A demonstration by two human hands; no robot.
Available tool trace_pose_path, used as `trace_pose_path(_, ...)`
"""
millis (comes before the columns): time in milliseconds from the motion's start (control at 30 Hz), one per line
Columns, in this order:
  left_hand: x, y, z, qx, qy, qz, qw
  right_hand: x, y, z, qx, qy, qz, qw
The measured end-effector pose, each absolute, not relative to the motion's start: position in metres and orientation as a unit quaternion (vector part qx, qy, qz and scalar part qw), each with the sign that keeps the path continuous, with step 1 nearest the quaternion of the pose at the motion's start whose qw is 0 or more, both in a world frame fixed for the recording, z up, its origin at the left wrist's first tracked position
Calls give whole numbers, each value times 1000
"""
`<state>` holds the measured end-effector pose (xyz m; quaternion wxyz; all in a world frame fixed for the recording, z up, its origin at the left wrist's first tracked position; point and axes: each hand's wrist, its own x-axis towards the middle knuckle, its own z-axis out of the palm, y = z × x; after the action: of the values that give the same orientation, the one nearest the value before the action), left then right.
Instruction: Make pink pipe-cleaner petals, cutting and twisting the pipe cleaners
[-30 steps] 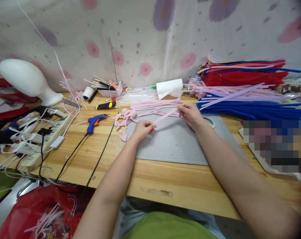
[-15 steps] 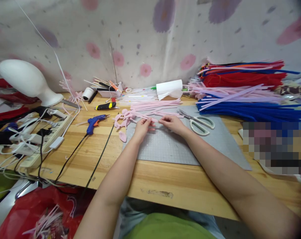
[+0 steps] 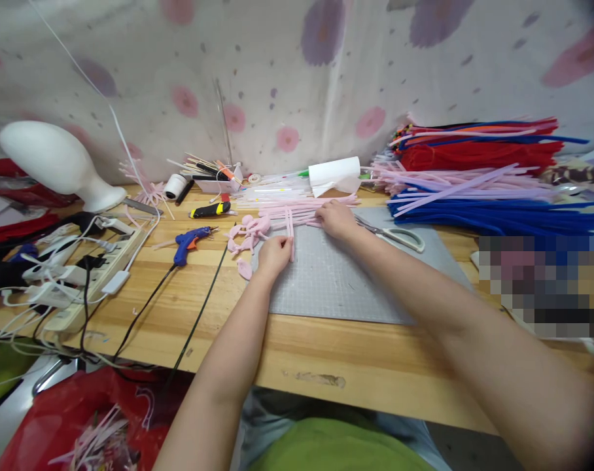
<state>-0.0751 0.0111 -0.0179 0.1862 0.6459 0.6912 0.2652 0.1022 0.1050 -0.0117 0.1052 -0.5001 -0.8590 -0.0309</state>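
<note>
Left hand sits at the left edge of the grey cutting mat, fingers pinched together on a doubled pink pipe cleaner. The stem stands out past the fingertips, running away from the person toward the loose pink stems lying along the mat's far edge.

Right hand is down on those loose stems, fingers curled over them. Whether they are clamped on one stem or just pressing the heap, I cannot tell. The two hands are near each other, with a narrow strip of bare mat between them.

Just left of the left fingers, tight going: a cluster of pink twisted shapes lies right at the mat's corner, touching or nearly touching it. Farther left of that is the blue glue gun, its cord trailing toward the near table edge.

Just right of the right-hand fingers, the scissors lie on the mat, blades pointing in toward the wrist. Beyond the right fingertips is a white roll, close behind the heap. Far right of the fingers, the blue bundle overhangs the mat's right end.

The open room is all on the near side. From both sets of fingers back toward the person, the mat is bare apart from the forearms crossing it, then comes a band of bare wood up to the table edge.
</note>
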Motion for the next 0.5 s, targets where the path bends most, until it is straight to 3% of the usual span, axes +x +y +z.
trace_pose_path(200,-72,11,-21,613,721,280,162,126,109,12,-524,-842,-77,98)
trace_pose_path(400,-69,10,-23,601,719,319,143,169,97,41,-569,-818,-83,3)
trace_pose_path(500,-67,10,-24,617,695,357,99,184,92,58,-583,-810,-67,8)
